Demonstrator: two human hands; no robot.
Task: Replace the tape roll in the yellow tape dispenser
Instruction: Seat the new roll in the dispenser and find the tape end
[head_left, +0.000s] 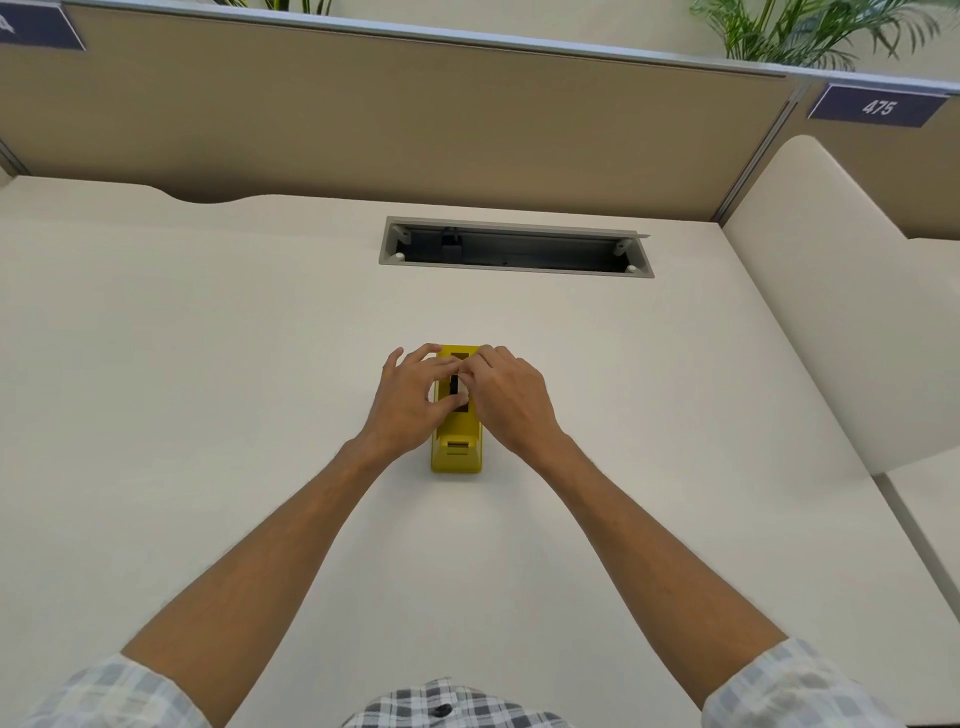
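Note:
A yellow tape dispenser (456, 452) stands on the cream desk (260, 364) with its cutter end toward me. In its top slot sits the tape roll (454, 384), of which only a narrow black strip shows between my fingers. My left hand (410, 400) comes in from the left, with its thumb against the roll's near side and its fingers over the dispenser's far end. My right hand (506, 397) comes in from the right, and its curled fingertips pinch the roll from above. Most of the roll is hidden by both hands.
A grey open cable tray (514, 247) is sunk into the desk behind the dispenser. A tan partition wall (415, 124) closes the back, and a rounded cream divider (841, 291) stands on the right. Green plants (810, 31) rise above the partition.

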